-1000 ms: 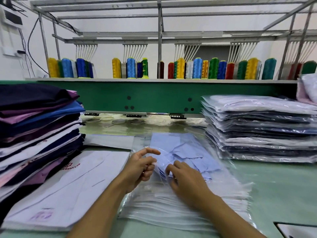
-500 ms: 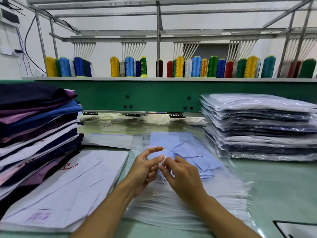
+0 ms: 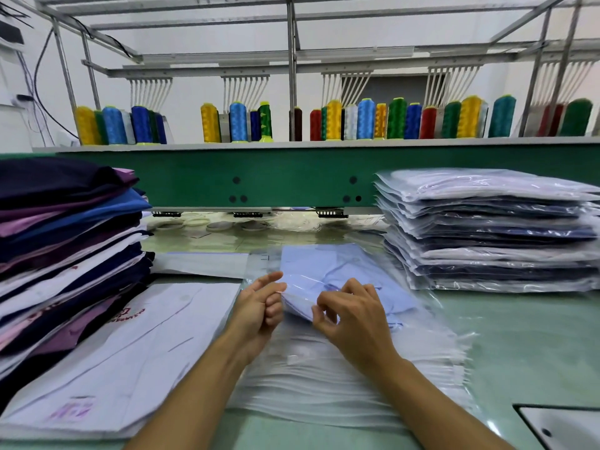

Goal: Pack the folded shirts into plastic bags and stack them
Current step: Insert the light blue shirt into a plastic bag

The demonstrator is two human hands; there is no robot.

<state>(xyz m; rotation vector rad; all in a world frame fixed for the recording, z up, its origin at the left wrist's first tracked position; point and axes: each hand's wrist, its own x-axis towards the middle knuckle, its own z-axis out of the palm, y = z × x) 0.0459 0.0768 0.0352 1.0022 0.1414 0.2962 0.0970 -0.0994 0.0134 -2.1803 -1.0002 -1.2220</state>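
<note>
Pale-blue shirt (image 3: 328,271) lies in its clear bag (image 3: 264,267) just left of the bagged stack (image 3: 487,228), my left hand (image 3: 259,306) and right hand (image 3: 352,319) each pinching the bag's near edge with curled fingers; I'd pull evenly so it seals flat.

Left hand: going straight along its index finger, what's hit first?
The left hand points its index finger forward and right: it would meet the clear bag around the light blue shirt first, probably almost at once; height above it is unclear.
</note>
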